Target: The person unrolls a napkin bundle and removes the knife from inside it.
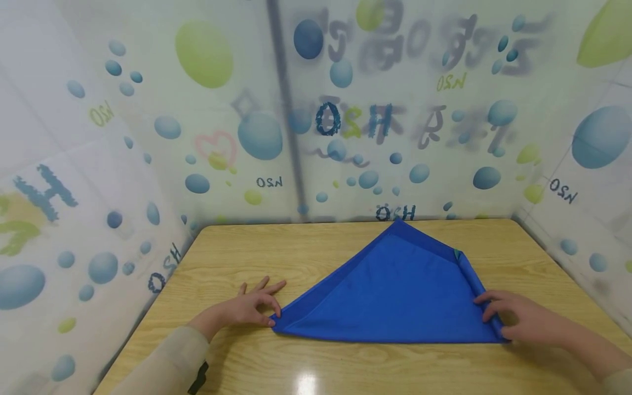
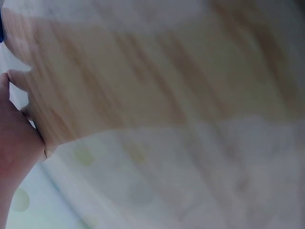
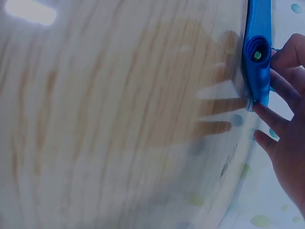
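Note:
A blue cloth (image 1: 390,296) lies on the wooden table, folded so that darker layers show along its upper edges. Its right side is a tight roll (image 1: 471,280) with a small green bit at the roll's upper end. At the cloth's left corner my left hand (image 1: 247,307) pinches the tip between thumb and index finger, the other fingers spread. My right hand (image 1: 530,321) holds the lower part of the roll, fingers over it and thumb at its near end. In the right wrist view, the coiled end of the roll (image 3: 258,56) shows something green inside.
The table (image 1: 237,252) has a light wood grain and a shiny surface that reflects light near the front. Behind it and on both sides hang pale sheets (image 1: 237,203) printed with blue and green drops. The cloth's top point reaches the table's back edge.

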The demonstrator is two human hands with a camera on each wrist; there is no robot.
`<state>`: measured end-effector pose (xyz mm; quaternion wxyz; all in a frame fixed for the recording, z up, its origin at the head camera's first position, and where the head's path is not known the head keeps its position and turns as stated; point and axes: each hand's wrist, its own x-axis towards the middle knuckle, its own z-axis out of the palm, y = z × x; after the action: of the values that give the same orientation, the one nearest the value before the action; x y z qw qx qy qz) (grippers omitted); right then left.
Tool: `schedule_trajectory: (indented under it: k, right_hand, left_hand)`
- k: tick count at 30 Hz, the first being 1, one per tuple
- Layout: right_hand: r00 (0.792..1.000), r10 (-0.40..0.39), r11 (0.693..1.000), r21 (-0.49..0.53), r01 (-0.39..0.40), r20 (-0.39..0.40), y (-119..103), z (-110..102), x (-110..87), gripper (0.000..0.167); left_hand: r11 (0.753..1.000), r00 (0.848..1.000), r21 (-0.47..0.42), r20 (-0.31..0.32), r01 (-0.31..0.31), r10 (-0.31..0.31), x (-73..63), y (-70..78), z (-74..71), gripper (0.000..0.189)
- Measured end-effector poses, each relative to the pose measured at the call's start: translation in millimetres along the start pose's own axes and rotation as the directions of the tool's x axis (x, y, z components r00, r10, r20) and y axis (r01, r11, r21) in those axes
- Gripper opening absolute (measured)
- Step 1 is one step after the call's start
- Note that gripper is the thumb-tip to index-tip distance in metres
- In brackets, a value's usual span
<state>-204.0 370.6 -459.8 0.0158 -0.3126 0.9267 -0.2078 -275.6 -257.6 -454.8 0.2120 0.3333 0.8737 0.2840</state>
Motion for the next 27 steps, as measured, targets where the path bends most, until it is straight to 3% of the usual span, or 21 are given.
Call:
schedule_trajectory:
  k: [10,18,27]
  right_hand:
    - [0.999,-0.032,0.998,0.049,0.033,-0.024,3,0,0.5,0.024]
    - [0.999,0.030,0.999,0.015,-0.030,-0.039,6,-5,-8.7,0.031]
    - [0.998,0.002,1.000,0.019,-0.001,-0.057,11,-6,-11.4,0.035]
  left_hand:
    - [1.000,1.000,0.001,0.000,0.000,0.000,-0.2,0.5,0.1,0.007]
    - [1.000,1.000,0.002,0.006,0.001,-0.001,0.2,3.9,-1.1,0.007]
    - [1.000,1.000,0.026,-0.008,0.002,-0.002,-0.6,4.1,-0.7,0.007]
